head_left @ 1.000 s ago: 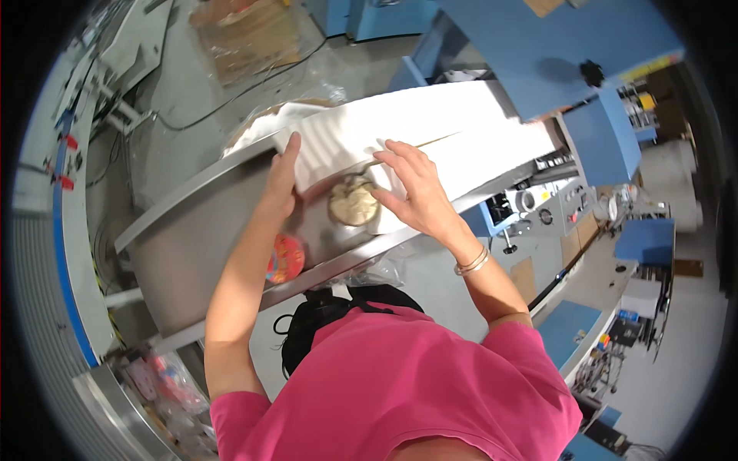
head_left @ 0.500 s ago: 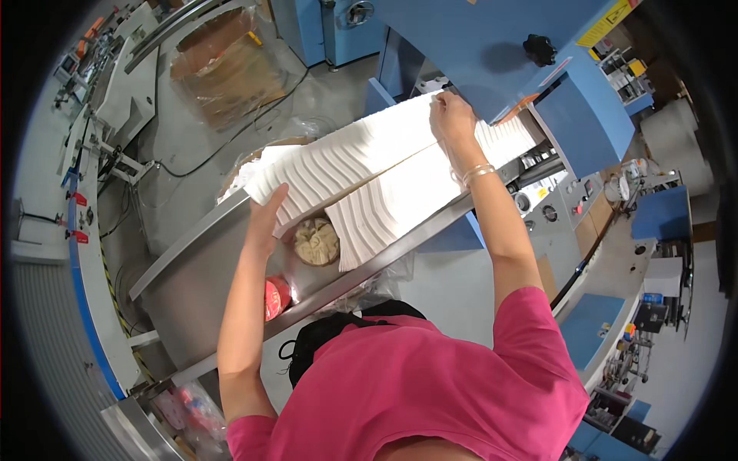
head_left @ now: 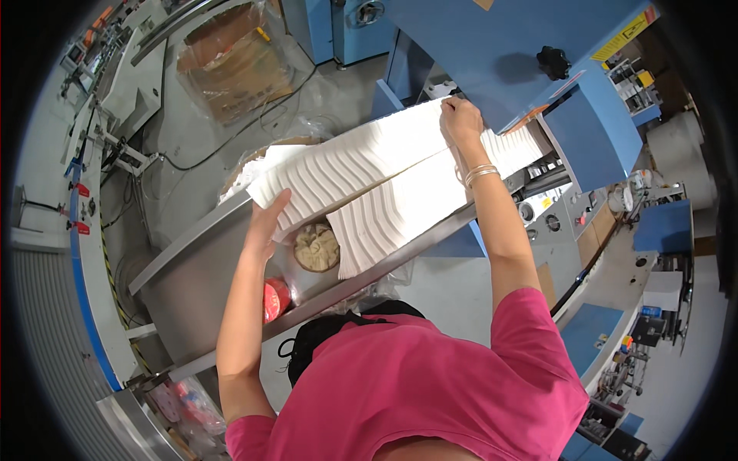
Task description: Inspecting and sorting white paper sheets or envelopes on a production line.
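Left hand (head_left: 267, 223) cupped, right hand (head_left: 463, 125) curled, both hold a white, rippled stack (head_left: 355, 159).

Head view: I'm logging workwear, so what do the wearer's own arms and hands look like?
Short, plain pink sleeves leave both forearms bare. The left hand and right hand are ungloved. Thin, shiny, light-coloured bangles circle the right wrist; none shows on the left.

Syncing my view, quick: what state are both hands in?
Left hand: against the left end of the far white stack; grip cannot be told.
Right hand: curled at its right end; grip cannot be told.
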`<state>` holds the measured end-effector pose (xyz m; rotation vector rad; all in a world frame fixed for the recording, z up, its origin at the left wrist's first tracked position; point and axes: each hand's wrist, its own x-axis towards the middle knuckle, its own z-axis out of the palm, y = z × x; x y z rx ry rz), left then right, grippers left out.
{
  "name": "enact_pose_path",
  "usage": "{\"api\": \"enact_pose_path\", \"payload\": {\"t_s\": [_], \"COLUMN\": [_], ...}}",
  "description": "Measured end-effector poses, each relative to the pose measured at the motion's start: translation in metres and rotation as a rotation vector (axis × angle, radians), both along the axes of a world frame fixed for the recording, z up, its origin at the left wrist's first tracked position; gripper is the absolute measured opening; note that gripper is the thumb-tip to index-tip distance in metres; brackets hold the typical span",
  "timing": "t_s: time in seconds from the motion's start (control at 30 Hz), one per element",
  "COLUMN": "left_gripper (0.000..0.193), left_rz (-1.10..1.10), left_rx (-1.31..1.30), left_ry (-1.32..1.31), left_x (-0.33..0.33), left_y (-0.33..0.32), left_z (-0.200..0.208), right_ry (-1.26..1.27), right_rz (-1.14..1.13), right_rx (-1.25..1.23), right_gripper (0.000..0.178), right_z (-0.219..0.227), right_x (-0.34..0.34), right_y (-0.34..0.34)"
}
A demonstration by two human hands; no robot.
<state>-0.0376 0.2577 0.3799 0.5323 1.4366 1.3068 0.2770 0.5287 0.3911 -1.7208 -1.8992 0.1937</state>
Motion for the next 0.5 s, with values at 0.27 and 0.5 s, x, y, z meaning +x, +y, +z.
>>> {"api": "enact_pose_path", "payload": {"t_s": [0.27,0.5], "left_gripper": [0.077,0.078], "left_rz": [-0.008,-0.011], "left_rx": [-0.031,-0.037], "left_ry": [-0.01,0.019], "left_x": [-0.002,-0.007], "left_y": [-0.002,-0.006], "left_z": [0.0,-0.005], "right_ry": [-0.03,-0.153], "right_rz": [-0.003,0.223], "right_rx": [0.069,-0.161], "right_gripper": [0.017,0.025], "right_z": [-0.004,0.005], "right_x": [0.001,0.012], "right_y": [0.004,0.001]}}
